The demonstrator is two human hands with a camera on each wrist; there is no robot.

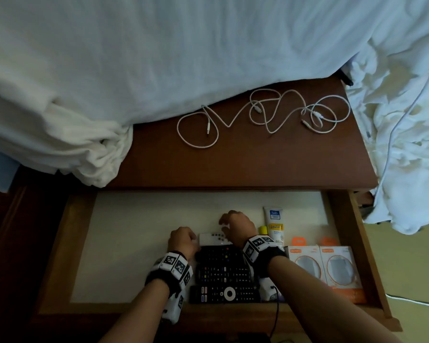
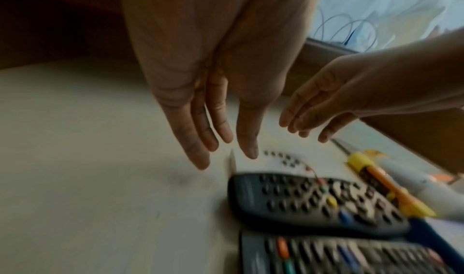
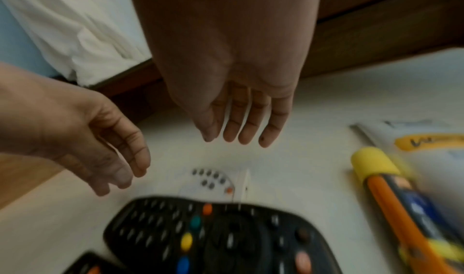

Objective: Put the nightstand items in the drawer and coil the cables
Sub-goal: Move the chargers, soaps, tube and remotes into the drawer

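Observation:
The nightstand drawer (image 1: 82, 246) stands pulled out, lined in white. A white remote (image 1: 213, 238) lies in it above three black remotes (image 1: 223, 273), which are stacked side by side. My left hand (image 1: 182, 240) hovers at the white remote's left end with relaxed fingers and holds nothing. My right hand (image 1: 235, 225) hangs over its right end, also empty. In the left wrist view the left hand's fingers (image 2: 200, 139) point down beside the white remote (image 2: 276, 163). In the right wrist view the right hand's fingers (image 3: 241, 127) hang above it. White cables (image 1: 258, 115) lie tangled on the nightstand top.
A white and yellow tube (image 1: 274, 224), a yellow-capped stick (image 1: 263, 229) and two orange and white boxes (image 1: 322, 264) fill the drawer's right side. Its left half shows bare liner. White bedding (image 1: 109, 70) overhangs the nightstand's left and back. Another cable (image 1: 396, 125) trails over crumpled sheets at right.

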